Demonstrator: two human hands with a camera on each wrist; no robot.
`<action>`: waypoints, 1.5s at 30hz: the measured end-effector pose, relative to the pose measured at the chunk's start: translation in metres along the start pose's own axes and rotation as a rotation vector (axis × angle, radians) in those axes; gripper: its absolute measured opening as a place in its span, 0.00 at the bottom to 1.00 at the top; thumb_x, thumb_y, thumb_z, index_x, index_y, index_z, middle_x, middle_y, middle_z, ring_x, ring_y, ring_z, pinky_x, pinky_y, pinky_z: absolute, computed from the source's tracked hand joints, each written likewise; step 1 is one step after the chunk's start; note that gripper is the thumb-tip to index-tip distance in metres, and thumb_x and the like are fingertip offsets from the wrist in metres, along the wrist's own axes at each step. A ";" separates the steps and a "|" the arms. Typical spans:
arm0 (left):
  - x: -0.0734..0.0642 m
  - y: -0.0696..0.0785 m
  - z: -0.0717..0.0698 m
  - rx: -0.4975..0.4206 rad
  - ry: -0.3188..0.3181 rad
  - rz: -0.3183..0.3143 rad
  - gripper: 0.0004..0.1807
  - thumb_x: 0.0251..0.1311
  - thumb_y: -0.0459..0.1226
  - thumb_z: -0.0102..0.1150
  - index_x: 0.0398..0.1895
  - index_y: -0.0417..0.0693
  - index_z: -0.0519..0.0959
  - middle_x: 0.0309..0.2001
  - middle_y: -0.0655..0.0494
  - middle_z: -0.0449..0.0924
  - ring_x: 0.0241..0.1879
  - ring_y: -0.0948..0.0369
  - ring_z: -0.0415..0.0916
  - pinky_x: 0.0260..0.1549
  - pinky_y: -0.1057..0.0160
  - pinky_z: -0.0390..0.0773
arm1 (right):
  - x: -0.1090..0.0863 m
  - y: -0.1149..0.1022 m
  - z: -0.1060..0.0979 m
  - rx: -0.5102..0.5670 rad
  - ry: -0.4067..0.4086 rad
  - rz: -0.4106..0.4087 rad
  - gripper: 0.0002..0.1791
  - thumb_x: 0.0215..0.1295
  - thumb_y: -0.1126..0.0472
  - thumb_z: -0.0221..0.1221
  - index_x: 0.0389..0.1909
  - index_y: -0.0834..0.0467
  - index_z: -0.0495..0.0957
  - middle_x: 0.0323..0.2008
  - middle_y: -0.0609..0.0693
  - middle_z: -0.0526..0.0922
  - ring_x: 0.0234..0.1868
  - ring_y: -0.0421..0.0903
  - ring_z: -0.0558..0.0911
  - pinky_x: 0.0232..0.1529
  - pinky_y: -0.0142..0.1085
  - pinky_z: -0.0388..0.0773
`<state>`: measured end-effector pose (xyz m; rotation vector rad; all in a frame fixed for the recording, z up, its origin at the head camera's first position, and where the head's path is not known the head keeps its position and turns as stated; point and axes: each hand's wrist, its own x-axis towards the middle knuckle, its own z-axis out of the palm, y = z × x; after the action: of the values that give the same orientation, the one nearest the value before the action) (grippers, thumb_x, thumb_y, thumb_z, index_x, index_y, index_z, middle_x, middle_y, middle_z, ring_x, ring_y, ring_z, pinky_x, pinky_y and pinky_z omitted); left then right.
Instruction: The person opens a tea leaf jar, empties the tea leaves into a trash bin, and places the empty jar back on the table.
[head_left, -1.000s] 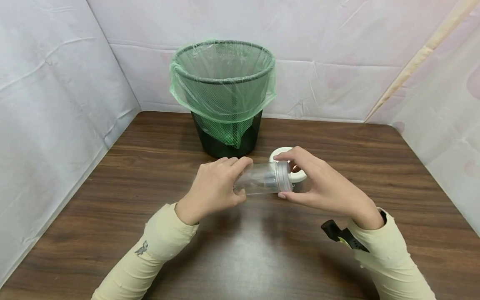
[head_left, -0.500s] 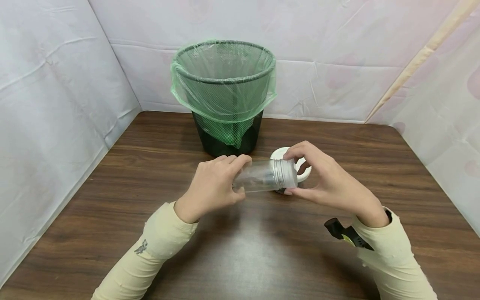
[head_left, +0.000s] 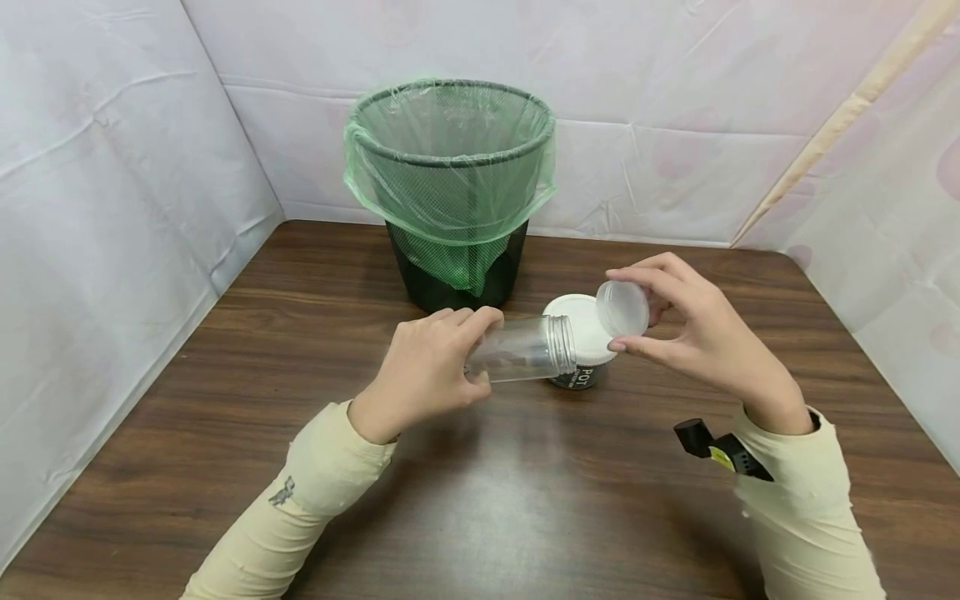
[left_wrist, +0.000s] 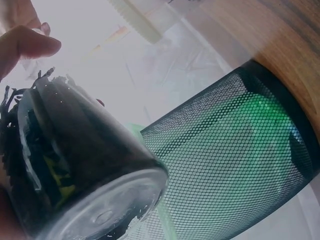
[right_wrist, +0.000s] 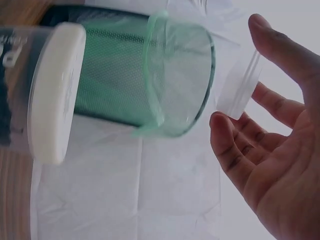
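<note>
My left hand [head_left: 429,371] grips a clear plastic jar [head_left: 521,348] round its base end. The jar lies sideways in the air, its threaded mouth bare and facing right. Between thumb and fingers, my right hand [head_left: 697,329] pinches a translucent round screw lid [head_left: 624,308], held apart from the mouth. The same lid [right_wrist: 239,87] appears edge-on in the right wrist view. Behind the jar's mouth stands a dark-labelled tub [head_left: 579,377] with a white cap [head_left: 573,315]. In the left wrist view, a clear round base [left_wrist: 107,212] shows with dark, shredded-looking matter [left_wrist: 50,135] above it.
A black mesh bin [head_left: 457,283] with a green plastic liner [head_left: 457,200] stands at the back of the brown wooden table [head_left: 315,292]. White cloth walls [head_left: 637,100] enclose the back and sides. A black wrist camera [head_left: 720,450] sits at my right cuff.
The lid has come off the jar and moved right and slightly up with my right hand, uncovering the threaded mouth and more of the tub. My left hand has hardly moved.
</note>
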<state>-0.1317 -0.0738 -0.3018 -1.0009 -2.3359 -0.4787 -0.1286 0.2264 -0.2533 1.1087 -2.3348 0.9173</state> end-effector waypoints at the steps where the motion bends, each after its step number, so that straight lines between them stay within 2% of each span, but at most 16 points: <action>1: 0.000 0.000 0.000 0.000 -0.001 0.000 0.27 0.28 0.33 0.62 0.42 0.51 0.74 0.21 0.65 0.65 0.21 0.63 0.64 0.12 0.64 0.64 | -0.001 0.002 -0.002 -0.021 0.009 0.012 0.43 0.25 0.76 0.77 0.54 0.65 0.76 0.46 0.53 0.76 0.32 0.40 0.71 0.31 0.25 0.71; 6: 0.000 0.001 -0.001 -0.002 -0.004 -0.003 0.28 0.28 0.33 0.62 0.43 0.51 0.74 0.22 0.65 0.65 0.21 0.63 0.64 0.13 0.64 0.64 | -0.004 0.009 -0.010 -0.115 0.033 0.093 0.41 0.31 0.76 0.76 0.55 0.62 0.77 0.43 0.50 0.75 0.25 0.38 0.70 0.28 0.22 0.72; 13: 0.000 0.000 -0.002 0.002 -0.005 -0.004 0.27 0.28 0.34 0.62 0.42 0.51 0.74 0.22 0.65 0.65 0.21 0.63 0.64 0.13 0.64 0.64 | -0.008 0.025 -0.014 -0.214 0.029 0.195 0.36 0.39 0.72 0.74 0.56 0.62 0.77 0.42 0.52 0.75 0.23 0.39 0.70 0.27 0.23 0.70; 20: -0.001 0.001 -0.003 0.008 -0.003 -0.004 0.28 0.28 0.34 0.62 0.43 0.51 0.75 0.23 0.64 0.68 0.21 0.63 0.66 0.13 0.64 0.65 | -0.013 0.041 -0.014 -0.245 -0.012 0.329 0.32 0.48 0.65 0.72 0.57 0.63 0.75 0.43 0.56 0.73 0.26 0.43 0.71 0.28 0.23 0.68; 26: -0.002 0.002 -0.003 0.011 -0.003 0.004 0.27 0.29 0.34 0.61 0.42 0.51 0.75 0.23 0.64 0.68 0.22 0.64 0.66 0.12 0.65 0.64 | -0.019 0.058 -0.011 -0.242 -0.095 0.460 0.31 0.53 0.63 0.69 0.60 0.63 0.72 0.45 0.60 0.71 0.29 0.47 0.72 0.30 0.29 0.69; 35: -0.002 0.001 -0.004 0.011 -0.009 0.005 0.26 0.28 0.33 0.62 0.41 0.50 0.75 0.21 0.65 0.64 0.21 0.64 0.64 0.12 0.65 0.63 | -0.030 0.085 -0.004 -0.229 -0.232 0.470 0.31 0.55 0.65 0.67 0.59 0.70 0.68 0.48 0.67 0.72 0.34 0.53 0.74 0.34 0.44 0.71; 42: -0.001 0.003 -0.005 0.016 -0.006 0.008 0.26 0.28 0.33 0.63 0.41 0.51 0.75 0.21 0.65 0.64 0.21 0.64 0.64 0.12 0.65 0.63 | -0.036 0.097 -0.002 -0.215 -0.322 0.525 0.31 0.53 0.69 0.66 0.58 0.70 0.67 0.49 0.70 0.72 0.48 0.64 0.72 0.45 0.56 0.69; 45: -0.001 0.002 -0.004 0.018 -0.005 0.008 0.26 0.28 0.33 0.63 0.41 0.51 0.74 0.21 0.65 0.64 0.20 0.64 0.64 0.12 0.65 0.63 | -0.039 0.103 0.000 -0.218 -0.345 0.551 0.29 0.52 0.69 0.67 0.56 0.70 0.69 0.49 0.71 0.73 0.49 0.65 0.72 0.46 0.58 0.68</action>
<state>-0.1282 -0.0750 -0.2986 -1.0035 -2.3360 -0.4522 -0.1862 0.2955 -0.3161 0.5715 -3.0223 0.6473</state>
